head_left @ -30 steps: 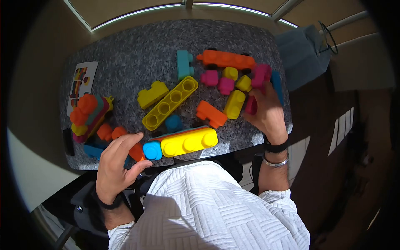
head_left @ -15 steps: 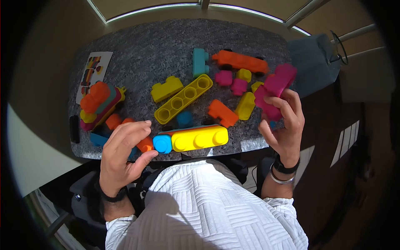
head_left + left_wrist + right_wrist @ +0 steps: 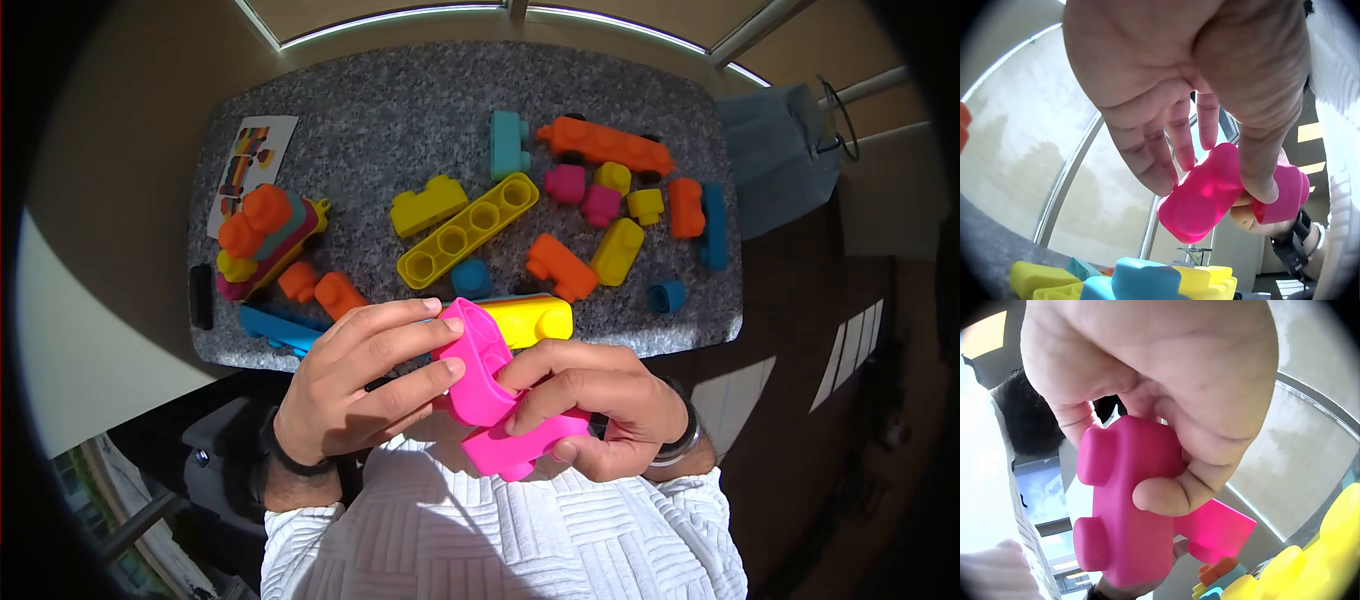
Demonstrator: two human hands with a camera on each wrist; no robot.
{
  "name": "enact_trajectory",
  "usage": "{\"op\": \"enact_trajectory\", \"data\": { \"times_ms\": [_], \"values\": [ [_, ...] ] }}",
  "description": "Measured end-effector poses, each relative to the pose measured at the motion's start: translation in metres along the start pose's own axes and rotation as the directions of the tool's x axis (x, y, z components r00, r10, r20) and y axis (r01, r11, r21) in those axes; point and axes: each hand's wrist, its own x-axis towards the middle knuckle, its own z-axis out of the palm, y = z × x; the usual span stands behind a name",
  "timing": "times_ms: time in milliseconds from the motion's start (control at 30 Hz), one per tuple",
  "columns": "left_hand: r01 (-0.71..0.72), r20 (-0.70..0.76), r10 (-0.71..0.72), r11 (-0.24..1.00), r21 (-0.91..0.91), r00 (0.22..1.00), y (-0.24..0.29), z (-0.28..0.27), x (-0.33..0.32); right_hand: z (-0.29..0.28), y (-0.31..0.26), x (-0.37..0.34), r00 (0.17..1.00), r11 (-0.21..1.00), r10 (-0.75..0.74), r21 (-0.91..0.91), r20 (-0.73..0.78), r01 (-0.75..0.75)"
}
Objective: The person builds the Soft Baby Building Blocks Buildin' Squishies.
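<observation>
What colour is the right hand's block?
The block is pink, clearest in the right wrist view.

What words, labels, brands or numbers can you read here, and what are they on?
No readable text shows anywhere.
Printed sheet: coloured block pictures; any print too small to read.
Upper pink block and lower pink block: no lettering visible.
Other blocks: none I can make out.
Dark device on the right wrist: any marking too blurred to read.
</observation>
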Motion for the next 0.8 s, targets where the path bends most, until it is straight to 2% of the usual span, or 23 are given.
{"op": "enact_trajectory", "data": {
  "times_ms": [67, 133, 200, 267, 333, 367, 400, 467, 600, 667, 733, 800],
  "values": [
    [-0.079, -0.022, 0.08, 0.996, 0.028, 0.997, -0.001, 0.002, 0.004, 0.005, 0.006, -0.006, 0.999, 0.972, 0.0, 0.236, 0.041, -0.01],
    [-0.092, -0.028, 0.093, 0.995, 0.04, 0.995, 0.0, 0.011, 0.004, 0.009, 0.004, -0.004, 0.998, 0.965, 0.021, 0.26, 0.066, -0.037],
    [-0.084, -0.036, 0.083, 0.996, -0.033, 0.996, 0.003, 0.012, 0.007, 0.012, 0.004, -0.002, 0.997, 0.979, 0.025, 0.199, 0.07, -0.039],
    [-0.06, -0.07, 0.06, 0.998, -0.006, 0.996, 0.005, 0.008, 0.009, 0.008, 0.001, -0.003, 0.999, 0.978, 0.028, 0.207, 0.03, -0.033],
    [0.046, -0.06, -0.039, 0.993, 0.111, 0.997, 0.008, -0.006, 0.007, -0.002, -0.005, -0.007, 0.987, 0.992, 0.066, 0.121, -0.145, -0.049],
    [0.084, 0.009, -0.087, 0.985, 0.151, 0.996, 0.005, -0.011, 0.003, -0.008, -0.003, -0.008, 0.98, 0.994, 0.07, 0.097, -0.188, -0.052],
    [0.084, 0.01, -0.087, 0.985, 0.152, 0.996, 0.004, -0.009, 0.004, -0.012, -0.002, -0.012, 0.96, 0.989, 0.137, 0.091, -0.244, -0.118],
    [0.173, 0.099, -0.202, 0.953, 0.247, 0.974, 0.004, 0.0, 0.006, -0.017, 0.009, -0.02, 0.93, 0.974, 0.197, 0.173, -0.311, -0.148],
    [0.196, 0.135, -0.252, 0.923, 0.332, 0.958, -0.002, 0.019, 0.006, -0.014, 0.033, -0.022, 0.918, 0.978, 0.206, 0.092, -0.339, -0.186],
    [0.217, 0.125, -0.271, 0.918, 0.332, 0.954, -0.002, 0.019, 0.008, -0.006, 0.044, -0.029, 0.843, 0.917, 0.387, 0.257, -0.375, -0.306],
    [0.29, 0.179, -0.381, 0.874, 0.39, 0.907, -0.001, 0.016, 0.008, -0.005, 0.047, -0.032, 0.851, 0.92, 0.37, 0.274, -0.374, -0.279],
    [0.3, 0.173, -0.397, 0.861, 0.411, 0.901, 0.0, 0.018, 0.008, -0.003, 0.046, -0.032, 0.816, 0.892, 0.42, 0.346, -0.397, -0.291]
  ]
}}
